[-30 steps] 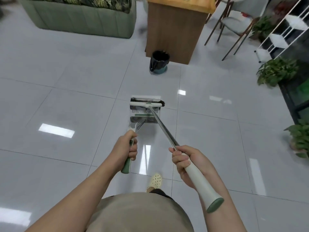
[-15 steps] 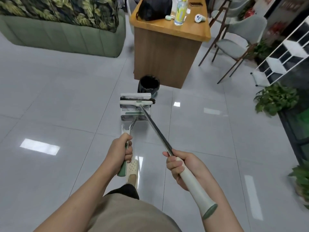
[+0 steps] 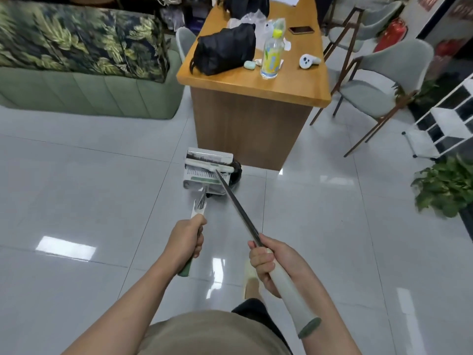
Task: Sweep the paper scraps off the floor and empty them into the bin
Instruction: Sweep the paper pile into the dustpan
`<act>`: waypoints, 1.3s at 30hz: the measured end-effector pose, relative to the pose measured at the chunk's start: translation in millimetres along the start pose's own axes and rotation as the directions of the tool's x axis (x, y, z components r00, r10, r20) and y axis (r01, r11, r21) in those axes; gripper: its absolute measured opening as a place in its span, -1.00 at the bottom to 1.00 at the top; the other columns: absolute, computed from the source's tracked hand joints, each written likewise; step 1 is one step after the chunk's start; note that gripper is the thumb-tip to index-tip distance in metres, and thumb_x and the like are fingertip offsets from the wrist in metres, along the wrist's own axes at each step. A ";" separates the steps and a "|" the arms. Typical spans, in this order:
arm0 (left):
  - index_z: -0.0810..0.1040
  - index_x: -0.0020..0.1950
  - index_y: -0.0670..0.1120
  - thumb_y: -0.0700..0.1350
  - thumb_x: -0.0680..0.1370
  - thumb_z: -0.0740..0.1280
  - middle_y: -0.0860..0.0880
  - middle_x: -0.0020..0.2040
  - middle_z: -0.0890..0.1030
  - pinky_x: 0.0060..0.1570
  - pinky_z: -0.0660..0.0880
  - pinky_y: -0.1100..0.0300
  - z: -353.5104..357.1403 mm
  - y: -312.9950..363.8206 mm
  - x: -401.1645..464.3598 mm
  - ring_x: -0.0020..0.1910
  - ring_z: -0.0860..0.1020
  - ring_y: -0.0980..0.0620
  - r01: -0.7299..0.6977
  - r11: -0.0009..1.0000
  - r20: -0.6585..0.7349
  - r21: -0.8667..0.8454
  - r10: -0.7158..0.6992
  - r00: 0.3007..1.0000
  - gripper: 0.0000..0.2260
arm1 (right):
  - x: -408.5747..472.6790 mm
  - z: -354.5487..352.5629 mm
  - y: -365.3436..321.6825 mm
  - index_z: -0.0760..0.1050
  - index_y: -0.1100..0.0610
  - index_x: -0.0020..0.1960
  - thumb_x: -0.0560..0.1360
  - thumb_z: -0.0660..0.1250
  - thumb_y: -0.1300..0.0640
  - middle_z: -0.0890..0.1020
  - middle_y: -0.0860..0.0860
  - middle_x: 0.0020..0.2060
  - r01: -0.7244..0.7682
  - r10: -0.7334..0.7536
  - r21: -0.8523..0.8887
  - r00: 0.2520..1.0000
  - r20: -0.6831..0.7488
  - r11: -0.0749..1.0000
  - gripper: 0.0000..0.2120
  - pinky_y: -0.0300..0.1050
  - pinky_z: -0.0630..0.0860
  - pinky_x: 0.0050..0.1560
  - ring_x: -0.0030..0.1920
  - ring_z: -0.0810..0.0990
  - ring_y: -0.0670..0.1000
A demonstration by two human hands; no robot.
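My left hand point(image 3: 186, 242) grips the green-tipped handle of a white dustpan point(image 3: 202, 182), held out ahead above the floor. My right hand point(image 3: 266, 262) grips the white grip of a broom point(image 3: 239, 210); its metal shaft runs forward and its head lies across the dustpan's mouth. The black bin point(image 3: 236, 172) stands on the floor by the wooden desk, mostly hidden behind the dustpan and broom head. Whether paper scraps lie in the pan I cannot tell.
A wooden desk point(image 3: 256, 119) with a black bag, a bottle and small items stands just beyond the bin. A green sofa point(image 3: 89, 90) is at left, grey chairs point(image 3: 378, 80) and a white rack at right, a potted plant point(image 3: 445, 185) at right.
I have walked forward; the desk and bin are nearer. The dustpan and broom head now cover most of the bin. Both hands keep their hold.
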State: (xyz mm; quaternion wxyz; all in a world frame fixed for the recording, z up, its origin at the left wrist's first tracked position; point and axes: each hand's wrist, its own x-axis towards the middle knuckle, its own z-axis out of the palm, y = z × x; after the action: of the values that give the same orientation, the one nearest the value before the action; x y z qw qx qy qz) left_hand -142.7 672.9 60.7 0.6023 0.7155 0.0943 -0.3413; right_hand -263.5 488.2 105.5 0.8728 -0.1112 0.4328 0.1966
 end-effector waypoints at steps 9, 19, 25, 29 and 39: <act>0.23 -0.34 0.00 -0.06 0.61 0.20 0.01 -0.43 0.12 -0.51 0.12 0.24 72.0 84.6 95.2 -0.50 0.08 0.04 0.152 0.977 -0.050 -0.150 -0.161 0.986 -0.67 | 16.2 29.6 -189.2 0.43 0.24 -0.07 0.46 0.28 0.14 0.34 -0.03 -0.48 -0.129 0.127 -0.069 0.991 -0.039 0.989 -0.84 -0.32 0.25 -0.71 -0.62 0.32 -0.13; 0.53 -0.17 -0.19 0.42 0.43 0.27 -0.03 -0.47 0.21 -0.50 0.25 0.19 64.5 125.7 134.7 -0.58 0.21 0.02 0.440 0.733 0.260 -0.519 -0.355 0.898 -0.38 | 19.8 55.2 -267.4 0.43 0.24 -0.04 0.49 0.26 0.12 0.27 -0.04 -0.44 -0.182 0.164 -0.156 0.979 -0.116 0.971 -0.82 -0.30 0.27 -0.73 -0.61 0.29 -0.13; 0.50 -0.09 -0.18 0.02 0.52 0.26 -0.06 -0.31 0.50 -0.40 0.55 0.17 58.9 127.6 165.0 -0.49 0.48 -0.01 0.500 0.449 0.328 -0.741 -0.407 0.852 -0.75 | 27.2 75.2 -258.1 0.43 0.24 -0.04 0.58 0.22 0.10 0.28 -0.02 -0.44 -0.184 0.161 -0.132 0.973 -0.166 0.974 -0.82 -0.33 0.22 -0.73 -0.62 0.27 -0.13; 0.45 0.11 -0.25 0.00 0.53 0.40 -0.07 -0.15 0.61 -0.23 0.69 -0.01 53.2 116.6 192.7 -0.27 0.69 -0.09 0.518 0.086 0.465 -0.851 -0.336 0.819 -0.65 | 33.3 85.7 -248.7 0.43 0.25 -0.07 0.57 0.23 0.13 0.28 -0.02 -0.45 -0.184 0.152 -0.133 0.964 -0.219 0.974 -0.83 -0.33 0.19 -0.74 -0.63 0.26 -0.13; 0.35 0.37 -0.38 0.21 0.63 0.21 -0.21 0.16 0.64 -0.08 0.65 -0.07 24.3 123.8 256.4 -0.05 0.70 -0.17 0.384 -0.069 0.374 -0.921 -0.438 0.817 -0.35 | 35.7 91.4 -230.1 0.46 0.26 -0.02 0.45 0.28 0.19 0.29 0.00 -0.44 -0.168 0.138 -0.084 0.950 -0.279 0.982 -0.83 -0.35 0.15 -0.74 -0.64 0.24 -0.12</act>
State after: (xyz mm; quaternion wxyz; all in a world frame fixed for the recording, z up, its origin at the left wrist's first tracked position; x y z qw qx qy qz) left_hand 107.9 547.8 4.0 0.7824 0.0654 0.5196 -0.3370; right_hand -77.7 323.7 137.4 0.7800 -0.1498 0.5446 0.2695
